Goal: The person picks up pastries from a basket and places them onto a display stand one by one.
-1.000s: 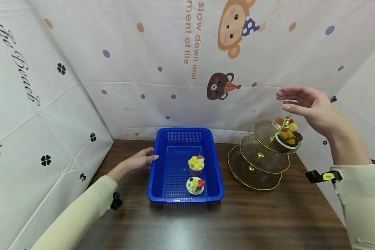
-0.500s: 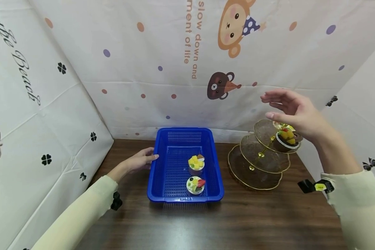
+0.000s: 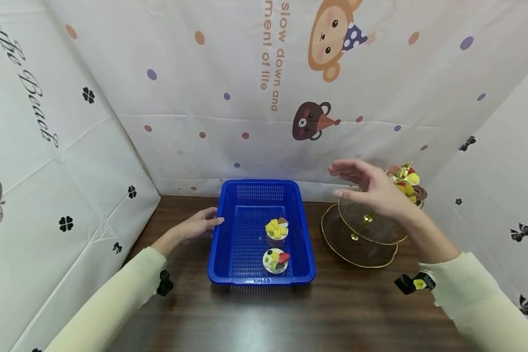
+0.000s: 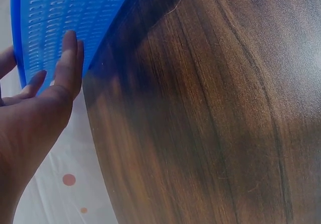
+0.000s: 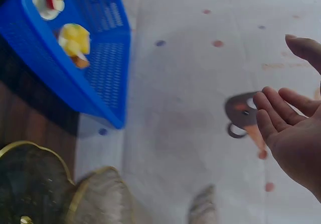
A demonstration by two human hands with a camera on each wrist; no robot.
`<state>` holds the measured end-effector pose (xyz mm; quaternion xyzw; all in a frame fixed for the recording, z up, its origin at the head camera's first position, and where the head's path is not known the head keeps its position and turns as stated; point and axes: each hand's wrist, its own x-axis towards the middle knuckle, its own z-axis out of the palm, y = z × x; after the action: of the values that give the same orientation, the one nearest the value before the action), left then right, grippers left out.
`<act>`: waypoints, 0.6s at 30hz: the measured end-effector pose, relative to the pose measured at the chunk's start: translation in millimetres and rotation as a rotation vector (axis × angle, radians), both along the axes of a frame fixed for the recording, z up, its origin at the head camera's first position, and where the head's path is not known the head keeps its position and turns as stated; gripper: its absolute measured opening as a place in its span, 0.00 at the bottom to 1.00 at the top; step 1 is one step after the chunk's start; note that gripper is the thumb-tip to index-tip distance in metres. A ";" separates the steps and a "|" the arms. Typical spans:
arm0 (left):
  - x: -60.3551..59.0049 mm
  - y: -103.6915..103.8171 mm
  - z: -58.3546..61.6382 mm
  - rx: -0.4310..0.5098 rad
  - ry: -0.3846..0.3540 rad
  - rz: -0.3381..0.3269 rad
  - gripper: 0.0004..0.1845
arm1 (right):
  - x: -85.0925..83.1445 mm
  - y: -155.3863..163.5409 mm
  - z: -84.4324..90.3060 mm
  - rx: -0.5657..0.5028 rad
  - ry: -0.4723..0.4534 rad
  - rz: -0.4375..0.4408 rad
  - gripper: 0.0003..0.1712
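Note:
A blue perforated basket (image 3: 246,239) sits on the dark wooden table and holds two small fruit-topped cakes (image 3: 276,230), one behind the other (image 3: 275,260). My left hand (image 3: 197,226) rests with straight fingers against the basket's left wall (image 4: 55,38). My right hand (image 3: 369,188) hovers open and empty in the air between the basket and a three-tier glass stand (image 3: 365,244) with gold rims. A third fruit cake (image 3: 408,182) sits on the stand's top tier, behind my right hand. The right wrist view shows the open palm (image 5: 293,133) and the basket (image 5: 85,68) below.
Cartoon-printed white sheets wall the table at the back, left and right. Bare wooden tabletop (image 3: 334,313) stretches in front of the basket and stand. The stand's two lower tiers (image 3: 356,249) carry nothing.
My right hand has moved left and down, from above the stand's top tier to the air between stand and basket. The left hand and the cakes have not moved.

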<state>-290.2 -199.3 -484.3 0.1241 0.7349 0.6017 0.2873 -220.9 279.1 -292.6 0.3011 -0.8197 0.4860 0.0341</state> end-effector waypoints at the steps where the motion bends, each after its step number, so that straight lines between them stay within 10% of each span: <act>1: 0.4 -0.2 0.0 0.004 -0.002 0.001 0.30 | -0.7 -2.5 -4.6 0.007 -0.014 0.002 0.34; 18: -0.5 0.5 4.0 0.019 -0.032 -0.003 0.28 | -3.8 -43.8 -79.1 0.007 -0.187 0.049 0.34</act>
<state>-290.7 -198.8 -480.3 0.1184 0.7242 0.6101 0.2987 -224.6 235.3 -371.7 0.2745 -0.8135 0.5097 -0.0555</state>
